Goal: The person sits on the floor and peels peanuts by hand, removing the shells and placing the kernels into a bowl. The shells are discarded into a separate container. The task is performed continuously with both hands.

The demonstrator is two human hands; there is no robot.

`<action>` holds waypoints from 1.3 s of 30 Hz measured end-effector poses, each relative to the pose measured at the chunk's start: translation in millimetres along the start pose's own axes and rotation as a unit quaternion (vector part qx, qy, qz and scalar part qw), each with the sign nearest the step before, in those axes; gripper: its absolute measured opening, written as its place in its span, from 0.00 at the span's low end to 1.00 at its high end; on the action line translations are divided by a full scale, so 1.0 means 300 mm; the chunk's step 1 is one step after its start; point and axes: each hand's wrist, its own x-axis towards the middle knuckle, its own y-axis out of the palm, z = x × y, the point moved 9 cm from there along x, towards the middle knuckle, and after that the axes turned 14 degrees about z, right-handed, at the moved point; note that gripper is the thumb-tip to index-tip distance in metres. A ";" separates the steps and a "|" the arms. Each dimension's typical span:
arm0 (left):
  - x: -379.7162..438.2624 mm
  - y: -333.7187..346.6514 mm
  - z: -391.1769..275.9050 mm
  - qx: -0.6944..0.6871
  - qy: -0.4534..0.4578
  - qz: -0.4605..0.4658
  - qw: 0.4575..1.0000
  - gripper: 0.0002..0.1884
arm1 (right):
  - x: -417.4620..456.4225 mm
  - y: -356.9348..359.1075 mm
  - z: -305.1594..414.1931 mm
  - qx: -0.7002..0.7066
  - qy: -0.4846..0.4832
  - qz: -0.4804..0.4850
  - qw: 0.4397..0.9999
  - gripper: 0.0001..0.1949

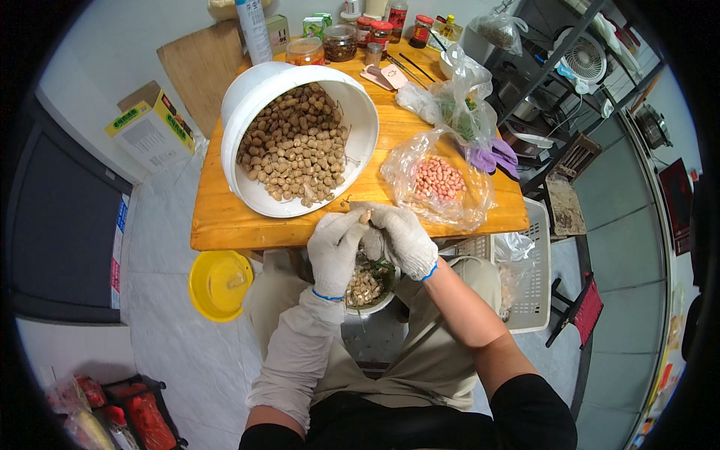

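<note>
Both my hands wear pale knit gloves and meet just off the table's front edge. Between the thumb and fingers of my left hand [336, 247] is a peanut in its shell [365, 217]. My right hand [404, 236] is closed up against it from the right; whether it also grips something is hidden. A white bucket [368, 152] lies tipped toward me with many unshelled peanuts [298, 149] inside. To the right, pink shelled peanuts [440, 179] rest on a clear plastic bag [402, 188]. Below my hands, a bowl [376, 308] holds broken shells [363, 289] and green scraps.
The wooden table [270, 233] carries jars [340, 44], a spray can [254, 31], chopsticks [408, 70], bagged greens [464, 115] and purple gloves [495, 157]. On the floor stand a yellow basin [216, 287], a white plastic basket [537, 281] and a folding stool [585, 309].
</note>
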 end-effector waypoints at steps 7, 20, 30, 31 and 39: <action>0.003 -0.001 0.046 -0.051 -0.039 0.033 0.997 0.11 | 0.016 0.016 -0.080 0.315 0.058 0.072 0.945 0.14; -0.001 0.018 0.086 -0.104 -0.075 0.060 0.990 0.06 | -0.062 -0.186 0.177 -0.009 -0.015 -0.119 0.993 0.15; -0.076 0.170 0.136 0.181 0.011 0.327 0.927 0.10 | -0.127 -0.558 0.375 -0.169 -0.268 -0.214 0.924 0.37; -0.075 0.155 0.107 0.197 0.034 0.316 0.928 0.10 | -0.120 -0.551 0.366 -0.168 -0.278 -0.214 0.921 0.37; -0.064 0.102 0.142 0.241 -0.002 0.258 0.936 0.09 | -0.062 -0.131 0.352 -0.371 -0.238 -0.153 0.884 0.31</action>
